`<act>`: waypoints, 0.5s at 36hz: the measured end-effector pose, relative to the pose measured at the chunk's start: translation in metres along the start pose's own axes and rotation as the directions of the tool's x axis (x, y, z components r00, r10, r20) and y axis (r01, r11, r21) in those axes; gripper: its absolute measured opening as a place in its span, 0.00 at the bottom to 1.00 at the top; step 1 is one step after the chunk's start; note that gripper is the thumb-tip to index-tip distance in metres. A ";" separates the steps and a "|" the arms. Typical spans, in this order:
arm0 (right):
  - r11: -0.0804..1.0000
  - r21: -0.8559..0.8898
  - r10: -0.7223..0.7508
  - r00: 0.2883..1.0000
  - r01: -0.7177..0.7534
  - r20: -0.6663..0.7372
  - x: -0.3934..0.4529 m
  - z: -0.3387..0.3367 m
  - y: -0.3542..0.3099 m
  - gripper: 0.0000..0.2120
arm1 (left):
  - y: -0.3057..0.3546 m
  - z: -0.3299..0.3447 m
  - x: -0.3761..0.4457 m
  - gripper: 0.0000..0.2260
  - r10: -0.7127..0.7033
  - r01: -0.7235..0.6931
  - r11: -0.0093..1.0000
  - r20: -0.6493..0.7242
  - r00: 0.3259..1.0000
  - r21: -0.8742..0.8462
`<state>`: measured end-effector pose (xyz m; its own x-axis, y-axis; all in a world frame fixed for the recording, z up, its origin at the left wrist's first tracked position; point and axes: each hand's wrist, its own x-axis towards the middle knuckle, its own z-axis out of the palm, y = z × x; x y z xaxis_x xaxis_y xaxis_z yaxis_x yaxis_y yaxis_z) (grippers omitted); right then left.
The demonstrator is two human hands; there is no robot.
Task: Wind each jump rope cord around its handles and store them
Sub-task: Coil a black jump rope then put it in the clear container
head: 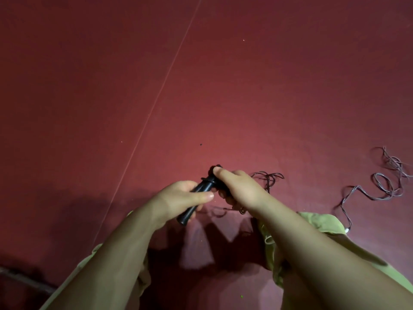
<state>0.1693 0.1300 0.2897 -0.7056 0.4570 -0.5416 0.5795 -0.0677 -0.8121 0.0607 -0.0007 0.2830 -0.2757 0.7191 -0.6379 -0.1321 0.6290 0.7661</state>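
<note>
Handle [196,198] top hidden under right hand [237,186]

Dim reddish light, soft blurry edges

Head-worn view, steeply down, close.

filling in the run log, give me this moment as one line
left hand grips black handle | right hand on handle's far end | dark cord loose on red floor | second cord unwound, right
</note>
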 end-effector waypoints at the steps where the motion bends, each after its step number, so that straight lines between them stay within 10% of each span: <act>1: 0.999 0.037 -0.011 1.000 0.011 -0.004 0.000 -0.002 -0.001 0.23 | 0.004 0.001 -0.004 0.06 -0.019 0.026 0.989 0.050 0.999 -0.145; 8: 0.958 0.283 -0.059 0.996 0.038 0.066 0.008 -0.006 0.003 0.18 | 0.014 0.013 -0.010 0.31 -0.017 0.336 0.721 0.468 0.883 -0.607; 18: 0.974 0.223 0.003 0.988 -0.037 0.154 0.007 -0.017 0.004 0.16 | 0.009 0.017 -0.004 0.27 -0.130 0.220 0.831 0.206 0.970 -0.512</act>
<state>0.1738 0.1483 0.2862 -0.7582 0.3151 -0.5708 0.4999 -0.2810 -0.8192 0.0767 0.0071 0.2915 -0.0542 0.6767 -0.7343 -0.6575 0.5293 0.5363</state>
